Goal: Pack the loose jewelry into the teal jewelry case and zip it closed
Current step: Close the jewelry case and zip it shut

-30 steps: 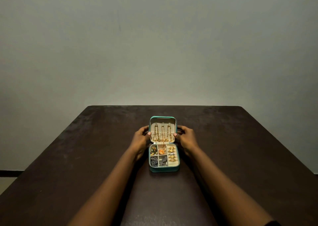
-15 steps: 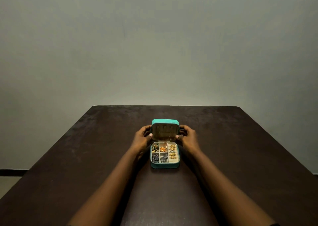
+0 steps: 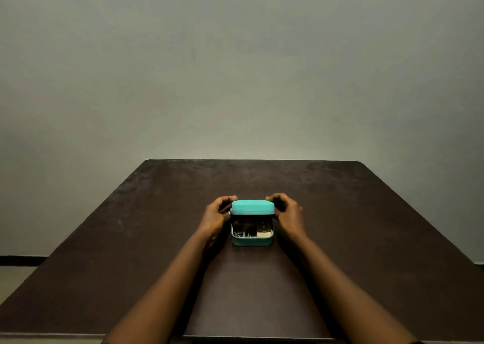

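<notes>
While its lid (image 3: 252, 207) stood partly lowered, the teal jewelry case (image 3: 252, 241) sat near the middle of the dark worktop (image 3: 131, 239), hinge side at twelve o'clock and open mouth facing six o'clock. Through that gap the jewelry (image 3: 251, 230) showed in the divided compartments, gold and dark pieces, too shadowed to name one by one.

At nine o'clock of the case the left hand (image 3: 216, 216) had its grip on the lid's left end, thumb on the near edge and fingers curled over the far corner. At three o'clock the right hand (image 3: 289, 215) mirrored it, its grip closed round the lid's right end. Neither hand held anything else.

By its look the case was light, with a firm shell and a padded skin, so it would likely slide on the smooth worktop if pushed from one side only. Holding the lid by both ends seemed the sound choice, since even pressure should bring it down square. The pieces inside were small and loose, and a chain caught on the rim could foul the closure. The zip puller could not be made out. Behind the worktop rose a plain wall (image 3: 235, 68).
</notes>
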